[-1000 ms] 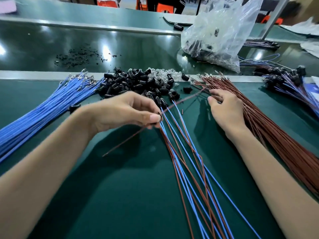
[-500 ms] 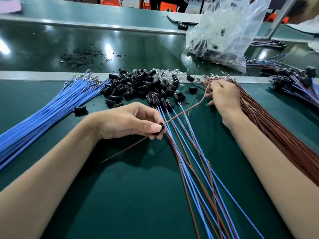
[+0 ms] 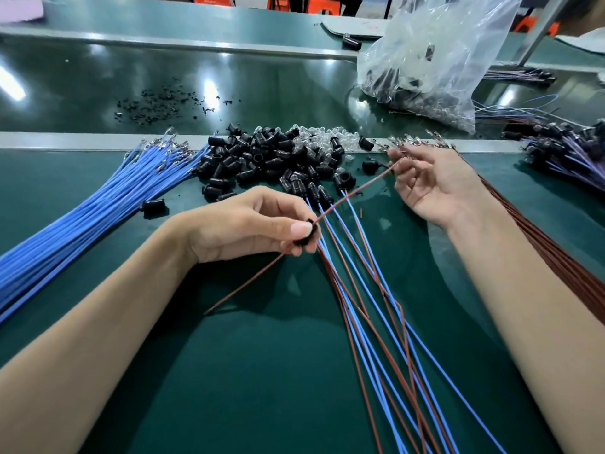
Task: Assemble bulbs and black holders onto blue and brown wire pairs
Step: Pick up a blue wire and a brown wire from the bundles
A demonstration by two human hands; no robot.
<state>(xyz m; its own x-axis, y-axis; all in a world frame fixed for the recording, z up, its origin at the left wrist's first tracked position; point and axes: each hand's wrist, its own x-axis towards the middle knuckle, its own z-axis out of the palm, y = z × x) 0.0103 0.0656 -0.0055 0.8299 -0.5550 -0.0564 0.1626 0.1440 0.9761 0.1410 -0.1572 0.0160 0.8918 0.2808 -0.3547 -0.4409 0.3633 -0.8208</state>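
My left hand [image 3: 248, 224] pinches a black holder [image 3: 306, 239]; the brown wire [image 3: 357, 191] through it runs toward 2 o'clock, where my right hand [image 3: 435, 188] pinches its tip.

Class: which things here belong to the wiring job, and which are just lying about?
In the job: left hand, black holder, brown wire, right hand, holder pile, clear bulbs, blue wires, brown wire bundle.
Lying about: plastic bag, black scraps.

No readable text, labels or numbers anywhere
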